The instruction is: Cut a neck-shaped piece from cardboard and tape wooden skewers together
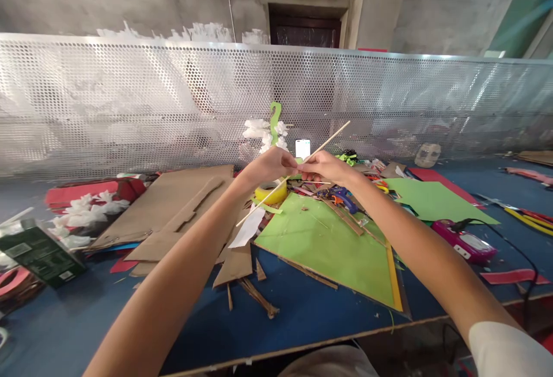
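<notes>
A thin wooden stick [334, 134] runs slantwise through the place where my hands meet, its lower end at left and its upper end at right. My left hand [276, 163] is closed, fingertips pinched together at the stick's middle. Touching it, my right hand [323, 167] also pinches there; what else lies between the fingertips is hidden. A torn white paper strip [248, 228] lies by the lower part of the stick; I cannot tell whether they touch. Behind my hands stands a green hook-shaped piece [275, 121] with white paper tufts [256, 128] around it.
Green sheet [328, 244] and cardboard [194, 198] cover much of the blue table [207, 331]. Yellow tape roll [271, 194], blue glue gun [343, 198], phone [303, 148], purple device [463, 243] with black cable and scissors [525, 216] lie around. A perforated metal screen [151, 106] borders the back.
</notes>
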Action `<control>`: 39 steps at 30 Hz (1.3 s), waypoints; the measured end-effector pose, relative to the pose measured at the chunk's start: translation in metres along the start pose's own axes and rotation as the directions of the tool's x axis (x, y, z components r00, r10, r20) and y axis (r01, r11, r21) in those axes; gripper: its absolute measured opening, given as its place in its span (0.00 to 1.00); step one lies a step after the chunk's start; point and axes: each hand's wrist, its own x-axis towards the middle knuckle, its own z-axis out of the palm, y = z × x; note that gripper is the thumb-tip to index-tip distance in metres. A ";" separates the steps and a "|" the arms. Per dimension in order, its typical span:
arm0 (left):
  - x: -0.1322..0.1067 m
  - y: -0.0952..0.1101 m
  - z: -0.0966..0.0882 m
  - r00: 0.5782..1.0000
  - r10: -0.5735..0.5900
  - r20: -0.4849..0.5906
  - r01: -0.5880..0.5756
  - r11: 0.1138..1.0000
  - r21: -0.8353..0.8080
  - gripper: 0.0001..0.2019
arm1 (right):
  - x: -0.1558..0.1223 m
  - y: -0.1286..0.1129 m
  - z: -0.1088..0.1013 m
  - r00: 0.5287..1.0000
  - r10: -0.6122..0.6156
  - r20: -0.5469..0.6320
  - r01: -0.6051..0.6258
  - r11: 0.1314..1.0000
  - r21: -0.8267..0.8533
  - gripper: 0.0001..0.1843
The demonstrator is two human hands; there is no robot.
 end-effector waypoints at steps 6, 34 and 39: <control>-0.004 -0.007 -0.003 0.993 -0.070 0.098 0.074 0.996 -0.044 0.12 | 0.001 0.003 0.001 0.997 -0.020 0.075 0.021 1.000 -0.007 0.08; -0.004 0.007 0.008 0.999 -0.035 0.007 0.034 0.987 0.155 0.13 | 0.010 0.014 0.002 0.991 -0.084 -0.106 0.087 0.996 0.019 0.19; -0.005 0.010 0.010 0.998 -0.014 -0.058 0.016 0.999 0.045 0.12 | 0.008 0.012 0.004 0.980 -0.105 -0.169 0.117 0.992 0.058 0.17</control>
